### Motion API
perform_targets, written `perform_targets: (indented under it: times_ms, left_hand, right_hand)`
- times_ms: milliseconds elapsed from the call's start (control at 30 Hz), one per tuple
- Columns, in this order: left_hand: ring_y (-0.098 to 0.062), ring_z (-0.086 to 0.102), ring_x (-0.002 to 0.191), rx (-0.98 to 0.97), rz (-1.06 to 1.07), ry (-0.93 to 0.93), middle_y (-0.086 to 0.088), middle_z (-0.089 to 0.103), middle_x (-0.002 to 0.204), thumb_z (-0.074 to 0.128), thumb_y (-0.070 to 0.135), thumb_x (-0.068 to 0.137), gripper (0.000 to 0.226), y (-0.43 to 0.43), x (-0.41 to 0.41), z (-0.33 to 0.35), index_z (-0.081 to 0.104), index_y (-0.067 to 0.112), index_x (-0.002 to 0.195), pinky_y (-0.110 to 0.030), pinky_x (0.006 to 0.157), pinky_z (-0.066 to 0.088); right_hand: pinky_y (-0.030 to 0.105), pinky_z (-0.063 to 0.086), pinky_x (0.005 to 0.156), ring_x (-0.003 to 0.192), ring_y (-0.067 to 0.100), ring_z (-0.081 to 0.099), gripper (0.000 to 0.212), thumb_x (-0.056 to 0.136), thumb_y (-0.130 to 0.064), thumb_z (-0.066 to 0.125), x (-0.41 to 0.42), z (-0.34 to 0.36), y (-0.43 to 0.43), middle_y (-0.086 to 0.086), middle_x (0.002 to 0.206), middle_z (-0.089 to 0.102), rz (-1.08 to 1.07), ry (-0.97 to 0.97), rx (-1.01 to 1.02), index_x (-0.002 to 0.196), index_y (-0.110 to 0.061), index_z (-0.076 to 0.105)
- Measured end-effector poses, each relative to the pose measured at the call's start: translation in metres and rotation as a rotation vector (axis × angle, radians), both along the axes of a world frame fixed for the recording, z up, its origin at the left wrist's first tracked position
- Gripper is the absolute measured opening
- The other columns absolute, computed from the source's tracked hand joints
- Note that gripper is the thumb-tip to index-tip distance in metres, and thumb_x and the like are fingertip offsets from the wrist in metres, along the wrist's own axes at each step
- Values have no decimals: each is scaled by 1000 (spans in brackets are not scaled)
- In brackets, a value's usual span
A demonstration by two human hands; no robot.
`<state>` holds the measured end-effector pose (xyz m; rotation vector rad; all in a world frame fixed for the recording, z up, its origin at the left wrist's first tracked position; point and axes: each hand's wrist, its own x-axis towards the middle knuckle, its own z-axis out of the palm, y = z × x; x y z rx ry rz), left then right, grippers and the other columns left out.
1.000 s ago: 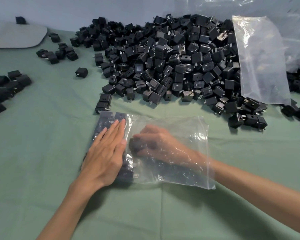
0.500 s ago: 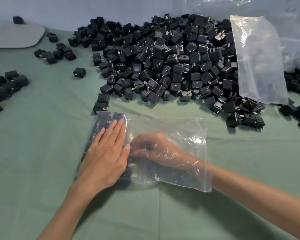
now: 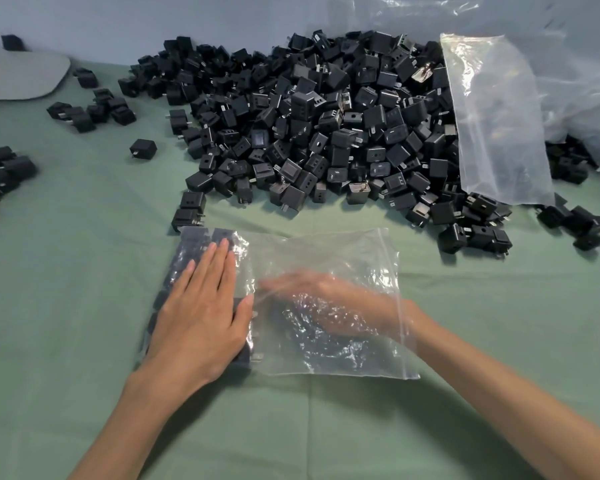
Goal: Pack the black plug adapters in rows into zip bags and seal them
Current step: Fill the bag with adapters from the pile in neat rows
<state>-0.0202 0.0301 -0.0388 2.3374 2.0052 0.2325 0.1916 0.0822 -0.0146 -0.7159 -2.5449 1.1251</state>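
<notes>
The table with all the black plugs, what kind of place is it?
Probably a packing workbench: a big heap of black plug adapters on a green cloth, plus clear zip bags, one partly filled.

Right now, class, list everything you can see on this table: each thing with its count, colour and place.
adapter pile: too many to count, black, far centre
loose adapters: several clusters, black, far left
zip bag: one, clear, near centre
packed adapters: count unclear, black, bag's left end
spare bag: one, clear, on the pile's right side
cloth: one, green, covering the table
pad: one, grey, far left corner
left hand: one, flat on the bag's filled end
right hand: one, inside the bag, blurred
</notes>
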Motion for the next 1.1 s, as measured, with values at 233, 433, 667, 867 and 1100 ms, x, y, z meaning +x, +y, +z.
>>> perform_targets:
  times_ms: [233,433,667,867,1100]
  left_hand:
    - [-9,-21,144,6,-16,-8,0,-18,158,-13,54,83,74,1,-1,-1,-15,13,145,-28,117,-13]
    - [-8,-24,143,-6,-13,12,1,-22,156,-17,53,81,74,2,-1,0,-19,14,144,-27,116,-17]
    - [-8,-25,143,-17,-12,-2,2,-25,156,-17,54,81,74,1,-1,0,-21,16,144,-28,116,-16]
    - [-6,-25,143,-16,-10,-13,4,-25,156,-15,54,82,73,2,-2,-2,-22,17,144,-26,115,-17]
    - [-5,-26,142,-19,-15,-26,5,-25,157,-10,57,81,76,0,-2,-2,-20,18,146,-26,116,-17]
  right_hand:
    - [21,48,68,77,16,63,25,82,9,56,138,7,20,17,89,70,-1174,83,439,90,-8,72]
    - [46,49,75,88,39,58,35,86,-36,67,158,-14,22,17,108,52,-1371,-437,432,104,-7,59]
    - [19,53,71,68,11,59,31,80,-1,71,147,-12,-22,7,99,54,-1079,-92,461,109,-10,66]
    - [43,51,84,85,30,67,26,81,-19,69,116,9,-46,18,104,64,-576,209,-408,107,-18,66]
    - [29,57,73,83,23,70,34,86,-32,67,73,10,-19,3,110,70,-385,195,-657,118,-41,64]
